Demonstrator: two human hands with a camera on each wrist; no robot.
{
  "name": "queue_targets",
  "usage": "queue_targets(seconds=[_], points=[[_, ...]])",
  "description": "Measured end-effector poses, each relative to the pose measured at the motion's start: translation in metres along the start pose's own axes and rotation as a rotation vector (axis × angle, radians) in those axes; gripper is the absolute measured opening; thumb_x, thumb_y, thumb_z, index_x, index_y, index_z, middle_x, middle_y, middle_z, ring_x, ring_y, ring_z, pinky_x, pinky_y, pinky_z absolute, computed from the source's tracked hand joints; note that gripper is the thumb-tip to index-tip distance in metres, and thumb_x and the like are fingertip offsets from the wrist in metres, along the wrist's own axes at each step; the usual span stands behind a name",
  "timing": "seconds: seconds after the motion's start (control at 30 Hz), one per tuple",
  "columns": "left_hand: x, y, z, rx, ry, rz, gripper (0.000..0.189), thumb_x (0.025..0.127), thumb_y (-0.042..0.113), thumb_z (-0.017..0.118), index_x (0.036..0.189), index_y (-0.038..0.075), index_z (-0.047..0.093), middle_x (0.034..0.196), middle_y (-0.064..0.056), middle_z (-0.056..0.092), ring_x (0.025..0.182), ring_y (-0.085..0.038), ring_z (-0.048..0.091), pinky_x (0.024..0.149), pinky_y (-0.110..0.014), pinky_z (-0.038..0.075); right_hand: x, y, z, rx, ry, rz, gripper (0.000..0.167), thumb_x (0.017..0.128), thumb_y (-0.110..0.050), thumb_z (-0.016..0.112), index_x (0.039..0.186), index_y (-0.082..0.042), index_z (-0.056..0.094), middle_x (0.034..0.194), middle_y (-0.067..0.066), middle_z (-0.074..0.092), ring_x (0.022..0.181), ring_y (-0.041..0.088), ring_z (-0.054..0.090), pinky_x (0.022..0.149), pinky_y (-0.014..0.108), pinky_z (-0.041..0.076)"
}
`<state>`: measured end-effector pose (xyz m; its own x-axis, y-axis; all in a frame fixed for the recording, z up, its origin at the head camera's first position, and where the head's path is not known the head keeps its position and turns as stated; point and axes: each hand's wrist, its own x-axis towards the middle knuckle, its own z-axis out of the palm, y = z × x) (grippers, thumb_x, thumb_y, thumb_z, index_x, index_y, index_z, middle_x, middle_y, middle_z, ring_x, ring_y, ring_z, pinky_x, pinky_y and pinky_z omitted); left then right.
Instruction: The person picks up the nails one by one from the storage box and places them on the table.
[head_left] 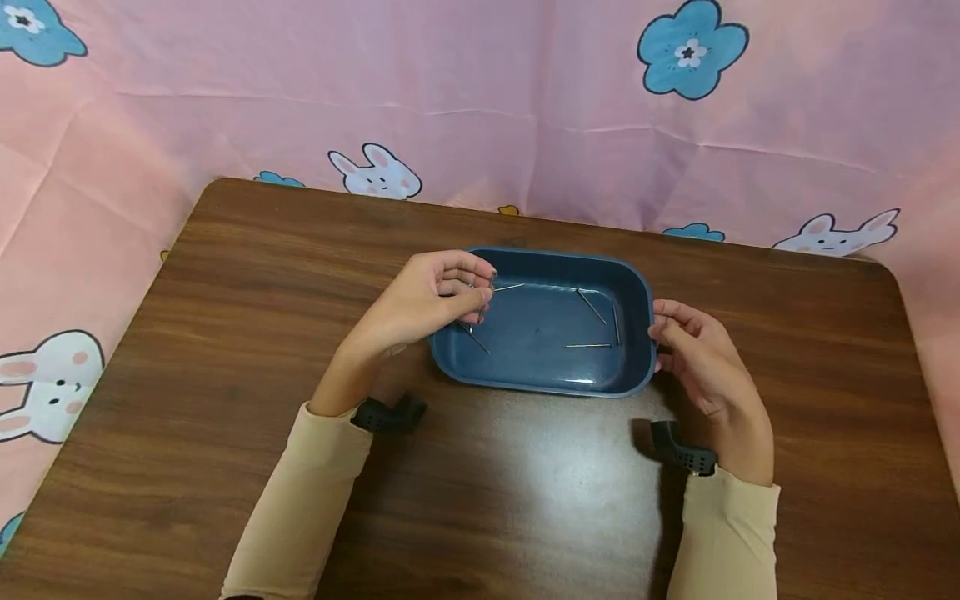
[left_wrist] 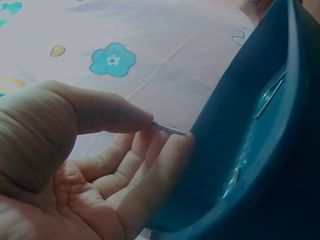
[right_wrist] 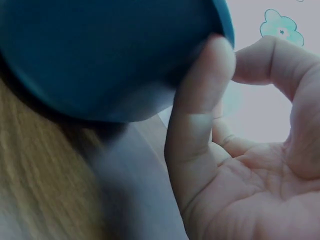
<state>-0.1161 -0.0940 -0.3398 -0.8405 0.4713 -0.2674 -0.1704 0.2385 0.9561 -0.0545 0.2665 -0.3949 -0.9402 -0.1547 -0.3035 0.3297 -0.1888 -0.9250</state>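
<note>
A dark blue rectangular tray lies in front of the person, between the two hands. Over its left end, the left hand pinches a thin metal nail between thumb and fingertips; the nail's far end juts past the thumb. At the tray's right end, the right hand grips the rim, with fingertips at the wall and the palm facing the tray. Several loose nails lie scattered on the tray floor, some under the left hand and partly hidden by it.
The tray stands on a dark brown wooden table with rounded far corners. Behind it hangs a pink cloth printed with rabbits and blue flowers. Black camera mounts sit on both wrists, close above the tabletop.
</note>
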Motion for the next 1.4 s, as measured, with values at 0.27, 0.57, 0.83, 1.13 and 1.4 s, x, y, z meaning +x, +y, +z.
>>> queue_targets(seconds=[0.27,0.57,0.83,1.13,1.4], points=[[-0.005,-0.004,-0.013,-0.041,0.042,-0.015,0.037,0.101,0.004,0.067,0.135,-0.008,0.058,0.12,-0.026,0.066,0.095,-0.024,0.075,0.083,-0.031,0.067,0.0,0.003,-0.001,-0.004,-0.022,-0.032,0.013,0.108,-0.008,0.056,0.114,-0.009,0.068,0.089,-0.004,0.068,0.073,0.007,0.065,0.062,0.023,0.059],[-0.001,0.004,-0.017,-0.005,0.03,0.01,0.037,0.101,0.005,0.068,0.134,-0.008,0.058,0.119,-0.025,0.068,0.097,-0.027,0.075,0.084,-0.031,0.067,0.001,0.004,-0.002,0.026,-0.013,-0.041,0.014,0.109,-0.007,0.053,0.114,-0.009,0.066,0.087,-0.005,0.067,0.074,0.007,0.063,0.062,0.02,0.058],[-0.004,0.005,-0.017,-0.007,0.041,-0.005,0.039,0.101,0.005,0.068,0.136,-0.01,0.056,0.124,-0.03,0.064,0.097,-0.026,0.075,0.085,-0.032,0.067,-0.002,0.005,-0.005,0.05,-0.029,-0.055,0.02,0.108,-0.001,0.049,0.113,-0.009,0.066,0.085,-0.005,0.069,0.072,0.006,0.064,0.06,0.021,0.057],[-0.01,0.006,-0.019,0.018,0.055,0.014,0.037,0.102,0.004,0.067,0.135,-0.009,0.057,0.123,-0.031,0.064,0.099,-0.032,0.074,0.084,-0.031,0.067,-0.004,0.005,-0.002,0.068,-0.021,-0.021,0.02,0.108,-0.003,0.05,0.114,-0.011,0.067,0.084,-0.005,0.07,0.074,0.006,0.065,0.061,0.022,0.058],[-0.012,0.007,-0.022,0.01,0.026,-0.024,0.04,0.101,0.005,0.068,0.137,-0.009,0.058,0.124,-0.03,0.064,0.104,-0.035,0.073,0.086,-0.033,0.067,-0.006,0.006,-0.003,0.089,-0.05,-0.066,0.021,0.108,-0.001,0.05,0.112,-0.009,0.069,0.086,-0.004,0.07,0.071,0.005,0.065,0.06,0.021,0.058]])
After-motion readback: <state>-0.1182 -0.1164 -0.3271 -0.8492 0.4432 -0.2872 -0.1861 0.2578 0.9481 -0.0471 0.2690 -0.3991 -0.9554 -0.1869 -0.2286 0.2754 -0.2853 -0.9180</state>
